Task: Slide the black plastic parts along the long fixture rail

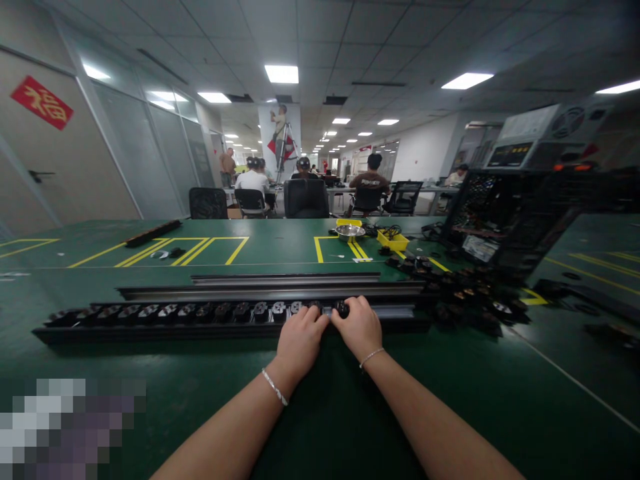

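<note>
A long black rail (pixel 150 331) lies across the green table in front of me, with several black socket modules (pixel 165 311) seated in a row along its left part. My left hand (pixel 300 340) rests curled on the rail, its fingers pressing the last modules in the row. Right beside it, my right hand (pixel 361 327) is closed on a black socket module (pixel 342 308) at the end of the row, on the rail. The two hands touch each other. Each wrist wears a thin bracelet.
Two more long rails (pixel 280 287) lie behind the first. A heap of loose black modules (pixel 465 293) sits at the right, before a black machine frame (pixel 505 220). A metal bowl (pixel 350 231) and yellow tray (pixel 393 240) stand farther back. People sit at distant desks.
</note>
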The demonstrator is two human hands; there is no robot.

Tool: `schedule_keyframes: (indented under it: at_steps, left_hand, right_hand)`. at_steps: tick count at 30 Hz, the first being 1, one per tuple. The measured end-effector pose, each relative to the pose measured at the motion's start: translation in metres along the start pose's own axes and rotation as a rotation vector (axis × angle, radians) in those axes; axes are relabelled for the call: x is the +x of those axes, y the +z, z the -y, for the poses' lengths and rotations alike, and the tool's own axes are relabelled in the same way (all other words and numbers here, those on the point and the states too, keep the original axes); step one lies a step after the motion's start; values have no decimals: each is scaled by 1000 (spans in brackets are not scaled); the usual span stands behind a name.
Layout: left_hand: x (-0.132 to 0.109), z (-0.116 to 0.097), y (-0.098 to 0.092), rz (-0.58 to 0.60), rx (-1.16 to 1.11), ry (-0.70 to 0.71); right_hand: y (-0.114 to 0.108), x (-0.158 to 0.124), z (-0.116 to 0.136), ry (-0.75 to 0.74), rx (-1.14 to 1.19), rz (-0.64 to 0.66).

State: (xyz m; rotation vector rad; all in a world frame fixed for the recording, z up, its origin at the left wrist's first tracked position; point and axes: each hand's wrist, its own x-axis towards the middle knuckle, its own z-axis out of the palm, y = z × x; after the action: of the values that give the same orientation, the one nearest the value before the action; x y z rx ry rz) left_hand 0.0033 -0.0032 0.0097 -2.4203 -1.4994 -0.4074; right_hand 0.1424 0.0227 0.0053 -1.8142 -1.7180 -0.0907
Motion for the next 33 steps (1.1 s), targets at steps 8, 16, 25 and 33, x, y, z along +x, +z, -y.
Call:
schedule_keyframes:
  at_steps: [8, 16, 25, 33]
  left_hand:
    - [0, 0, -1, -4, -10, -2]
    - [0, 0, 1, -16, -11, 6]
    - [0, 0, 0, 2, -7, -4]
    - [0, 0, -2, 8, -16, -5]
  right_hand:
    - [1, 0, 1, 9, -15, -1]
    - [2, 0, 2, 15, -29, 2]
    - [0, 5, -8, 47, -39, -13]
    - [-5, 5, -11, 68, -43, -12]
